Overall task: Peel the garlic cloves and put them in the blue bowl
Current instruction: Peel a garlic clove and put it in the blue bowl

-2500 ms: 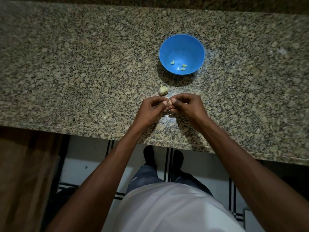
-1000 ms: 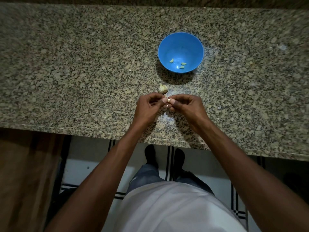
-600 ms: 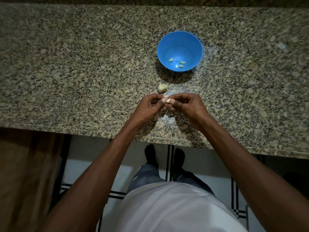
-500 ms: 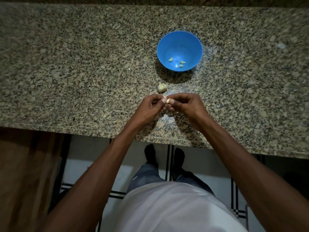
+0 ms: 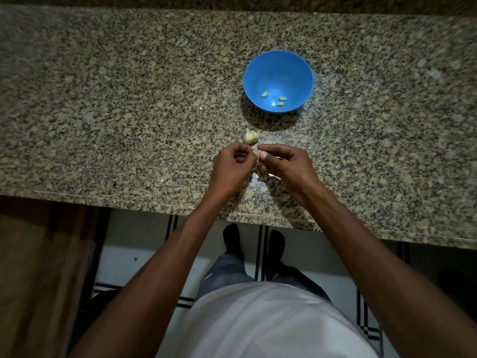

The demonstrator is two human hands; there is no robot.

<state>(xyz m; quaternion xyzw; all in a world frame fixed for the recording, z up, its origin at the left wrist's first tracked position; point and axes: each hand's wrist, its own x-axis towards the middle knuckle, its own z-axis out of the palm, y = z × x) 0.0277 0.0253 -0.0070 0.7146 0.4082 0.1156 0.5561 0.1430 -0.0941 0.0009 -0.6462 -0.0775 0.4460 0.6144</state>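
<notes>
A garlic clove (image 5: 256, 154), small and pale, is pinched between the fingertips of both hands just above the speckled granite bench (image 5: 129, 99), near its front edge. The left hand (image 5: 231, 166) is curled nearly closed, with thumb and forefinger brought together on the clove's left side. The right hand (image 5: 285, 164) is likewise mostly closed, its thumb and forefinger pressed against the clove from the right; whether skin is being lifted cannot be told at this size. Just beyond the fingertips, a partial garlic bulb (image 5: 251, 136) is seen resting on the bench, close to the hands but apart from them. Farther back and slightly to the right, the blue bowl (image 5: 278, 60) stands upright on the bench, with its shadow cast toward the bulb. Three peeled cloves (image 5: 282, 98) are lain on the bowl's bottom, one to the left and two close together on the right. A few pale scraps of skin (image 5: 268, 175) are seen on the bench beneath the right hand. Below the bench edge, a white shirt (image 5: 271, 324), dark trousers and a tiled floor (image 5: 144, 257) are visible.
</notes>
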